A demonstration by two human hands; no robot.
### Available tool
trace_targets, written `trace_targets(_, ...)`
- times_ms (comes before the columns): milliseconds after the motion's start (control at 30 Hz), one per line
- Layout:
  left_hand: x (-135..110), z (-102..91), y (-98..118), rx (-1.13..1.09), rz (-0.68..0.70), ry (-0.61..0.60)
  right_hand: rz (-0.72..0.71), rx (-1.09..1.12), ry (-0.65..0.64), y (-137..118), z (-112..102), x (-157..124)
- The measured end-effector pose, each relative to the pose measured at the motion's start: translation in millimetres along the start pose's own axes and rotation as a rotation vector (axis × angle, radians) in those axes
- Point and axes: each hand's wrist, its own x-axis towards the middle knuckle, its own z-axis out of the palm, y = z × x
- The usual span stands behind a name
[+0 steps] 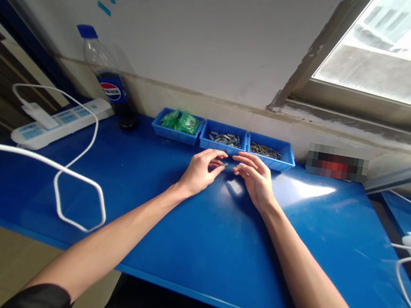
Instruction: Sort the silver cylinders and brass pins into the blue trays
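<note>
My left hand [201, 170] is above the blue table, thumb and fingers closed on a small grey metal piece [226, 165] whose end shows at the fingertips. My right hand [255, 177] faces it a short gap away, fingers bent and thumb drawn in; what they pinch, if anything, is too small to make out. Just beyond both hands stand three blue bins. The middle bin [203, 142] holds small grey metal pieces [226, 139]. Thin metal screws or pins [265, 151] lie in the right bin [286, 163]. Green plastic packets [181, 120] fill the left bin [169, 134].
On the left a white power strip [62, 125] lies with a plug and a looping white cable [77, 224] across the blue table [175, 238]. A cola bottle [110, 83] stands by the wall. More white cables [402, 271] are at the right edge, under the window.
</note>
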Motion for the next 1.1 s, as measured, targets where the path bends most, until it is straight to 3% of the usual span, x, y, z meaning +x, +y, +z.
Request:
trace_targets(133,2.7,1.0,4.0,-0.207,-0.125,0.055,-0.005,-0.078,0.013,3.5,-1.0,0.9)
trace_targets(233,4.3,0.7,2.5,-0.305,-0.159,0.054,0.016,-0.154,-0.061,1.3,0.5,-0.6)
trace_targets(333,4.1,1.2,-0.4,-0.348,-0.180,0.031,0.050,-0.205,-0.122,-3.4,3.3,-2.8)
trace_targets(533,1.0,3.4,0.9,-0.376,-0.168,-0.012,0.066,-0.223,-0.121,-6.4,5.4,-2.9)
trace_targets(667,0.9,1.8,3.7,-0.300,-0.149,-0.009,0.060,-0.224,-0.105,-4.1,4.3,-2.2)
trace_targets(867,3.2,-4.7,-2.4,-0.094,-0.164,0.101,-0.050,-0.077,-0.073,-4.1,4.4,-2.7)
trace_targets(967,3.6,-6.0,-4.0,-0.071,-0.172,0.073,-0.066,-0.085,-0.086,-3.0,4.2,-2.3)
trace_targets(1100,3.1,-6.5,-0.6,0.036,-0.142,0.035,-0.048,-0.184,0.026,1.7,-0.3,-0.1)
